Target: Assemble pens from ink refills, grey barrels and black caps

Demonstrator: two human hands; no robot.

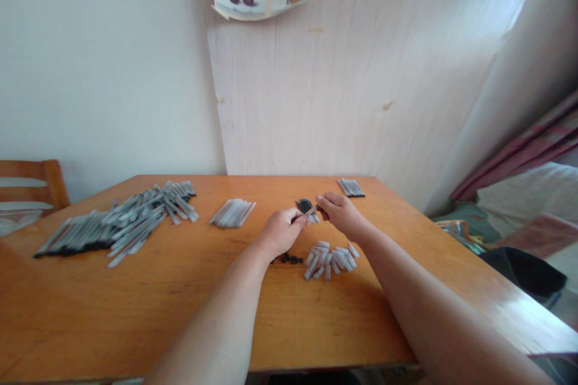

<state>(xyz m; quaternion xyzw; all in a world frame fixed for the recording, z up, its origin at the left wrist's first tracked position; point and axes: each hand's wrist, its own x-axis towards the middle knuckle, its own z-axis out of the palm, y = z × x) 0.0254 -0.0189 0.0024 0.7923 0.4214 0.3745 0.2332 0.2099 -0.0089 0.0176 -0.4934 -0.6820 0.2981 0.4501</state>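
Note:
My left hand [280, 231] and my right hand [342, 213] meet over the middle of the table, both with closed fingers. Between them runs a slim grey-white stick [310, 211], its left part in my left fingers and its right end, which looks dark, at my right fingertips. Just behind lies a small bunch of black-and-white sticks [305, 203], partly hidden by the hands. Short whitish sleeve-like pieces [332, 260] lie loosely piled below my right hand. Small black caps or plugs [291, 259] are beside that pile, partly covered by my left hand.
A large heap of grey-white sticks [144, 216], many with black ends, spreads over the left of the wooden table [180, 313]. One neat row of pale sticks [232, 213] lies left of centre, another black-ended row [351, 187] at the back right. A black bin [524, 274] stands right of the table.

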